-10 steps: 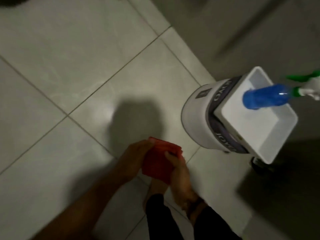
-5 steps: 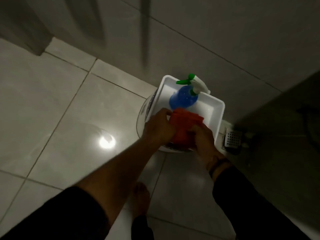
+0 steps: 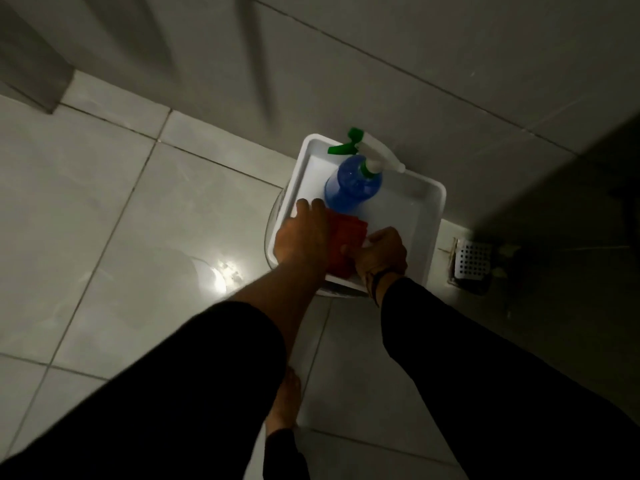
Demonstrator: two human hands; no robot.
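Observation:
A folded red cloth (image 3: 346, 237) lies in the near part of a white tray (image 3: 431, 216), between my two hands. My left hand (image 3: 301, 237) rests flat on the cloth's left side, its fingers stretched toward the tray's left rim. My right hand (image 3: 381, 252) has its fingers curled at the cloth's right edge and holds it. A blue spray bottle (image 3: 353, 183) with a green and white trigger head stands in the far part of the tray, just beyond the cloth.
The tray sits on a round white bucket (image 3: 273, 226) on a tiled floor, close against a tiled wall. A white floor drain grate (image 3: 472, 263) lies to the right of the bucket. My bare foot (image 3: 285, 400) stands on the floor below the tray.
Both hands carried the red cloth from above the floor to the tray and lowered it in. The left hand has flattened onto the cloth.

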